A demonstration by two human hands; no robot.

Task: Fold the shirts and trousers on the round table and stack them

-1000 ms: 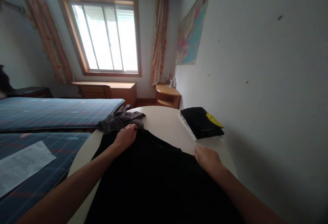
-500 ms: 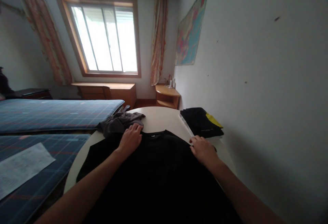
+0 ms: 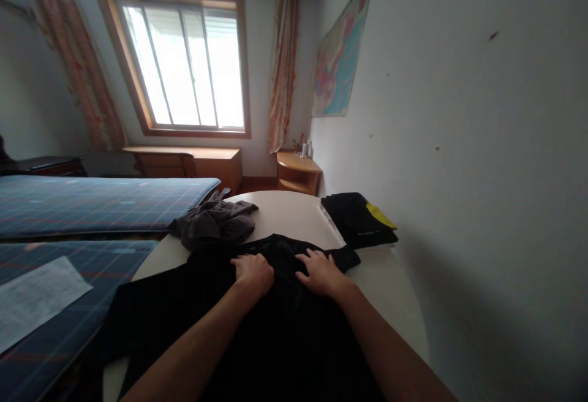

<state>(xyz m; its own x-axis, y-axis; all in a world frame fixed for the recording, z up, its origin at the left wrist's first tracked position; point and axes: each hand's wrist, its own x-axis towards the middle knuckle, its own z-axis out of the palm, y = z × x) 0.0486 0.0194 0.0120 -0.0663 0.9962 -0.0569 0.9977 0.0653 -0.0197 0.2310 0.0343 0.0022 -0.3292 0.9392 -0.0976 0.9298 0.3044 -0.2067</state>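
A black T-shirt (image 3: 275, 334) lies over the near part of a round cream table (image 3: 294, 211), its cloth rumpled around the collar. My left hand (image 3: 254, 274) rests on the upper part of the shirt, fingers slightly bent and pointing left. Close by on the right, my right hand (image 3: 323, 273) lies on the same cloth with its fingers spread. Part of the shirt's right side sticks out beyond that hand. On the left, a sleeve reaches past the table's edge. The dark cloth hides its folds lower down.
A crumpled grey garment (image 3: 214, 224) lies at the table's left. Folded black clothes (image 3: 356, 221) with a yellow patch sit at the right, near the wall (image 3: 482, 206). Plaid mattresses (image 3: 105, 203) stand left, one bearing a paper sheet (image 3: 41, 301). A corner shelf (image 3: 298, 169) is behind.
Both hands have come closer together, the left moving right and the right moving left. The shirt's right shoulder has shifted inward, its left sleeve extends farther left, and the collar cloth is more rumpled.
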